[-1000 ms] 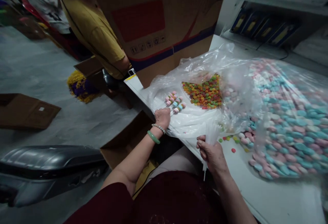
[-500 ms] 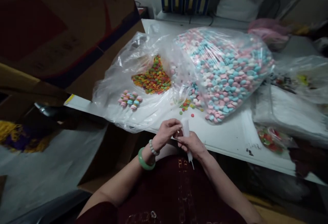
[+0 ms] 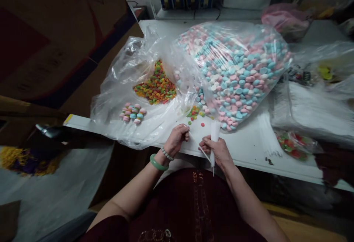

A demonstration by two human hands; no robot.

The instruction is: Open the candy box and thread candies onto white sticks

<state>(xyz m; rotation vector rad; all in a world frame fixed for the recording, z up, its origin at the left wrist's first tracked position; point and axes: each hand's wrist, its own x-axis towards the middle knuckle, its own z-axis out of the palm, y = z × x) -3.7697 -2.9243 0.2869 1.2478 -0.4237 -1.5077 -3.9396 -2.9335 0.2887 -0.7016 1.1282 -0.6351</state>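
Note:
My right hand [image 3: 217, 150] is closed around an upright bundle of thin white sticks [image 3: 215, 130], whose lower ends stick out below the fist. One thin white stick [image 3: 204, 154] slants from its fingers up towards my left hand [image 3: 178, 137]. The fingers of my left hand are pinched at that stick's upper end. Just beyond the hands, a few loose ring-shaped candies [image 3: 197, 113] lie on the white table. Further left, several skewers of pink, blue and white candies [image 3: 133, 113] rest on clear plastic. Behind them is a pile of small colourful ring candies [image 3: 157, 87] in an open plastic bag.
A large clear bag of pink, blue and white candies [image 3: 238, 76] fills the table's middle. On the right are white packaging [image 3: 318, 109] and a small bag of red and green candies [image 3: 294, 144]. A big cardboard box [image 3: 63, 42] stands at left.
My hands have moved apart: the right one went right with the bundle, the left one slightly left. A slanting stick now shows between them. The camera view has shifted a little.

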